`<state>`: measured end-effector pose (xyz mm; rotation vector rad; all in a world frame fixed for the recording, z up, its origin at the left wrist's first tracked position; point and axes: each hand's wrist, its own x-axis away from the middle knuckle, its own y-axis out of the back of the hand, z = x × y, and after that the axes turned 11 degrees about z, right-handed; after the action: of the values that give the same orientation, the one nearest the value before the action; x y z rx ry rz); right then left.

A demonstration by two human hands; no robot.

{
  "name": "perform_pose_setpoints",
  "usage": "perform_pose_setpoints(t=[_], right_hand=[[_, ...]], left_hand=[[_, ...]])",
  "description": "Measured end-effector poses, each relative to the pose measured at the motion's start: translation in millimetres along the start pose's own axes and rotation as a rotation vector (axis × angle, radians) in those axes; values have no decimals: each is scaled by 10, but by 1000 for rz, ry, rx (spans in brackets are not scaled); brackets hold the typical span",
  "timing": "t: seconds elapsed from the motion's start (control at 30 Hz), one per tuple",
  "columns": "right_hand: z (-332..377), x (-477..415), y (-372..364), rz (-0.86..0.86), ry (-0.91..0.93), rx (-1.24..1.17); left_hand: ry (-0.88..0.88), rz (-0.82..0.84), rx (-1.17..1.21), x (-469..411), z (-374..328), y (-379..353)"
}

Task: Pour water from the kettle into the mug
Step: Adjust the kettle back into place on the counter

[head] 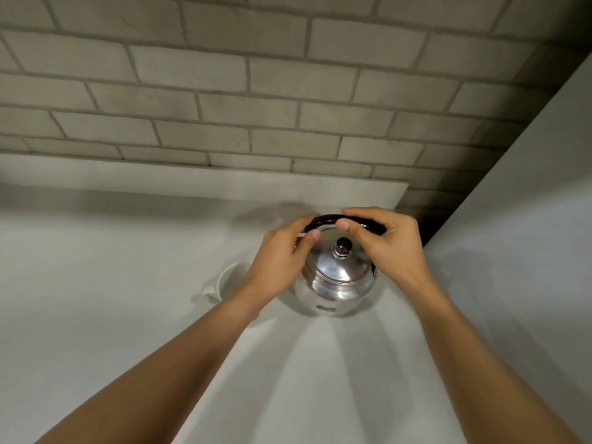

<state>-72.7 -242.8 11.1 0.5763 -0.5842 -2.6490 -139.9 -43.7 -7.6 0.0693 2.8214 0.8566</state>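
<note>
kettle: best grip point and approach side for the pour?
Grip the black handle arching over the lid, coming from above. The kettle stands upright on the counter, so the arch is its highest, most open part. The right hand already wraps it; the left hand is at its left end. The mug sits left, so tip that way.

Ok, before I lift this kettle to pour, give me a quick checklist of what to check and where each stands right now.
1. Right hand on the kettle handle: ok, fingers curl over it.
2. Left hand on the handle: ok, at its left end.
3. Lid seated on the kettle: ok, it looks closed, knob on top.
4. Mug close by: ok, just left of the kettle, partly hidden by the left wrist.
5. Mug upright and empty: cannot tell, mostly hidden.
6. Water in the kettle: cannot tell, lid is on.
</note>
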Motion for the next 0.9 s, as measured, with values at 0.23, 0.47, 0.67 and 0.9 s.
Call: perform_pose_setpoints(t=[0.23,0.47,0.67,0.9], right_hand=[[-213,-527,81,77,-63,-17],[-721,-901,-35,-24,-212,-148],[-930,-1087,-163,-1,-235,-150],[-1089,-1205,-204,29,-281,-166]], left_hand=[[19,-79,-67,-595,218,170],[175,-126,83,-1251,534,243],[246,-115,157,-1466,744,202],[276,-57,228,-1573,901,170]])
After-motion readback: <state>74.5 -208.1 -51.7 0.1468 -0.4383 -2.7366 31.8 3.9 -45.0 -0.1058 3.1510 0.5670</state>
